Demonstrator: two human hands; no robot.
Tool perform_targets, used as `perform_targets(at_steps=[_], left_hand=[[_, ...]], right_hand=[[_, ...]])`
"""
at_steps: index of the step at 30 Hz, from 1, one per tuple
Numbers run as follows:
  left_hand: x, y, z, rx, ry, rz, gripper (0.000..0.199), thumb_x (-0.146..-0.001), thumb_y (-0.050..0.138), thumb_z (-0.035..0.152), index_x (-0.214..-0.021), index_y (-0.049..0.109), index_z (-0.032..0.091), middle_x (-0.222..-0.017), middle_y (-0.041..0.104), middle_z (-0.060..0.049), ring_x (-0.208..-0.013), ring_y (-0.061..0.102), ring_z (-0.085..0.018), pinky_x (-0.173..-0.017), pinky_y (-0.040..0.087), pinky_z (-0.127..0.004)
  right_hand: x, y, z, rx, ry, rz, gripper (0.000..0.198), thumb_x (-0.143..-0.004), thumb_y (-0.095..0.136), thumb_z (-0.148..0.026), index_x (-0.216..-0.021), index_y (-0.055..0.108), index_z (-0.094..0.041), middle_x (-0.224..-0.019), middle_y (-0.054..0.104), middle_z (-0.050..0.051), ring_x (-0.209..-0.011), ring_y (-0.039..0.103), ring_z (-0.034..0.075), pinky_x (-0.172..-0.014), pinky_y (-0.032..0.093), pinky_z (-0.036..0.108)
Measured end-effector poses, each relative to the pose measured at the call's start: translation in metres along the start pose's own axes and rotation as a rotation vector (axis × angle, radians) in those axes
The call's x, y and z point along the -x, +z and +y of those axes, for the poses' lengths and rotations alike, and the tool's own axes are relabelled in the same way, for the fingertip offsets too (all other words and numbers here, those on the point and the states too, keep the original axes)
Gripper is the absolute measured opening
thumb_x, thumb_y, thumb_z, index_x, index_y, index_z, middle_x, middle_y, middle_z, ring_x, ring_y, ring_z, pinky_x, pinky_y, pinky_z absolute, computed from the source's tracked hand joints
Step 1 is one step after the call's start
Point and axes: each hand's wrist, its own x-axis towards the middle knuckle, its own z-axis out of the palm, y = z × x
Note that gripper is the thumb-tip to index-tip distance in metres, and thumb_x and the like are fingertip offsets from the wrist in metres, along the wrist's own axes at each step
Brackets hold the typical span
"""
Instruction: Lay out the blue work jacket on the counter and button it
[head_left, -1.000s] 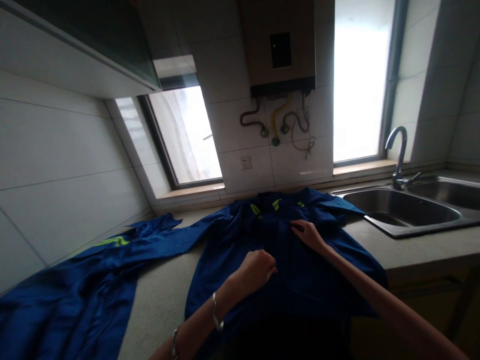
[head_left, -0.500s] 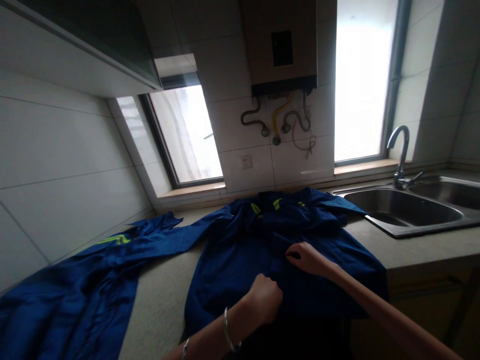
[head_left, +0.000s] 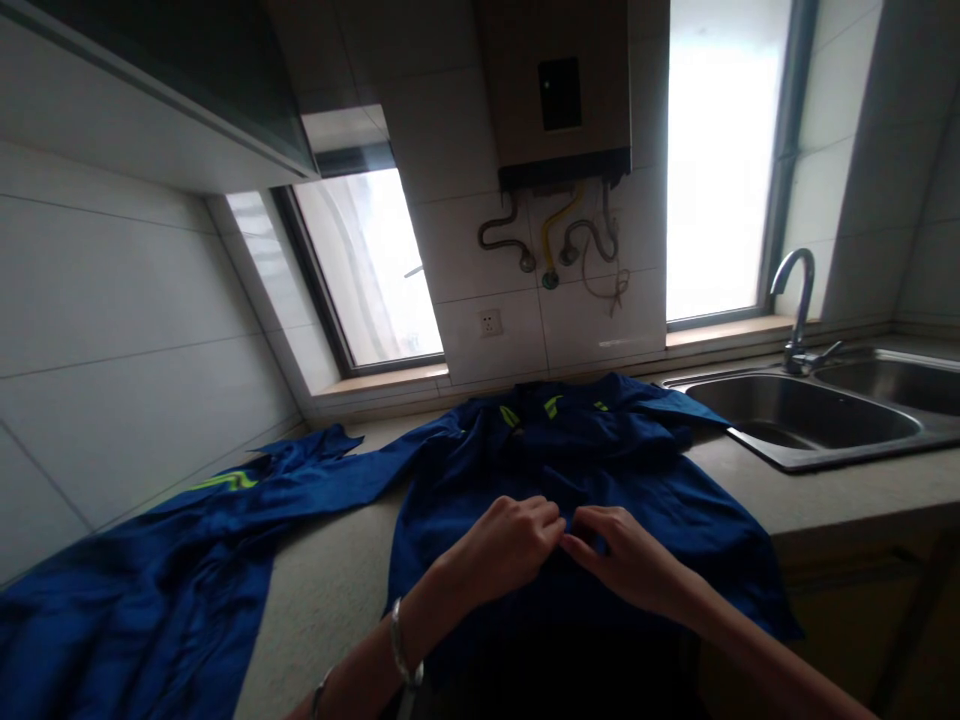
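A dark blue jacket with small yellow-green marks near its collar lies spread on the grey countertop, its hem hanging over the front edge. My left hand and my right hand meet at the jacket's middle front, fingertips pinching the fabric close together. A bracelet sits on my left wrist. What exactly lies between the fingertips is too dark to tell.
A second blue garment with a yellow-green stripe lies along the counter at the left wall. A steel double sink with a tap is at the right. Windows, a wall socket and a water heater are behind.
My left hand moved up and opened from a fist to pinch the fabric. My right hand came down and toward me; both now meet at the jacket's middle.
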Motion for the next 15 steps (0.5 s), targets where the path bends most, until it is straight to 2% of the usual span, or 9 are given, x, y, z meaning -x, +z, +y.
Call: perform_targets(at_steps=[3, 5, 7, 10, 13, 15], left_hand=[[-0.001, -0.001, 0.003, 0.041, -0.008, -0.023, 0.008, -0.083, 0.047, 0.010, -0.083, 0.052, 0.017, -0.081, 0.056, -0.001, -0.072, 0.054, -0.013, -0.056, 0.039, -0.021], [-0.001, 0.000, 0.006, 0.047, -0.019, -0.036, 0.009, -0.084, 0.046, 0.010, -0.082, 0.052, 0.016, -0.081, 0.055, -0.001, -0.071, 0.053, -0.012, -0.056, 0.039, -0.021], [-0.002, 0.000, 0.008, 0.055, -0.021, -0.039, 0.009, -0.085, 0.045, 0.011, -0.082, 0.052, 0.016, -0.082, 0.055, -0.001, -0.071, 0.053, -0.012, -0.056, 0.039, -0.021], [-0.002, 0.000, 0.011, 0.079, 0.014, -0.026, 0.009, -0.084, 0.046, 0.011, -0.085, 0.052, 0.017, -0.084, 0.055, -0.001, -0.073, 0.053, -0.011, -0.056, 0.039, -0.021], [-0.002, 0.001, 0.010, 0.087, 0.026, -0.005, 0.009, -0.085, 0.045, 0.012, -0.086, 0.053, 0.017, -0.082, 0.055, 0.000, -0.073, 0.052, -0.011, -0.056, 0.038, -0.021], [-0.003, 0.001, 0.010, 0.081, 0.006, 0.006, 0.011, -0.088, 0.043, 0.016, -0.083, 0.054, 0.017, -0.080, 0.055, 0.000, -0.072, 0.052, -0.011, -0.054, 0.037, -0.021]], right_hand=[[0.000, -0.007, -0.001, -0.058, -0.050, -0.116, 0.033, -0.087, 0.044, -0.041, -0.067, 0.048, -0.015, -0.062, 0.047, -0.004, -0.055, 0.038, 0.006, -0.053, 0.027, 0.021], [0.001, -0.011, 0.003, -0.133, -0.051, -0.140, 0.038, -0.088, 0.041, -0.042, -0.062, 0.043, -0.015, -0.058, 0.038, -0.005, -0.053, 0.031, 0.005, -0.051, 0.024, 0.020], [0.001, -0.013, 0.008, -0.274, -0.007, -0.196, 0.042, -0.086, 0.042, -0.047, -0.059, 0.038, -0.015, -0.056, 0.028, -0.006, -0.052, 0.024, 0.005, -0.048, 0.020, 0.020], [0.001, -0.017, 0.013, -0.469, 0.097, -0.321, 0.044, -0.082, 0.046, -0.053, -0.060, 0.037, -0.016, -0.056, 0.024, -0.007, -0.051, 0.021, 0.005, -0.044, 0.016, 0.020], [0.000, -0.019, 0.010, -0.393, 0.077, -0.324, 0.041, -0.085, 0.042, -0.047, -0.058, 0.037, -0.016, -0.053, 0.025, -0.006, -0.048, 0.021, 0.004, -0.043, 0.016, 0.020], [-0.002, -0.017, 0.005, -0.231, 0.029, -0.226, 0.038, -0.086, 0.041, -0.036, -0.054, 0.036, -0.015, -0.051, 0.025, -0.006, -0.047, 0.022, 0.004, -0.044, 0.016, 0.021]])
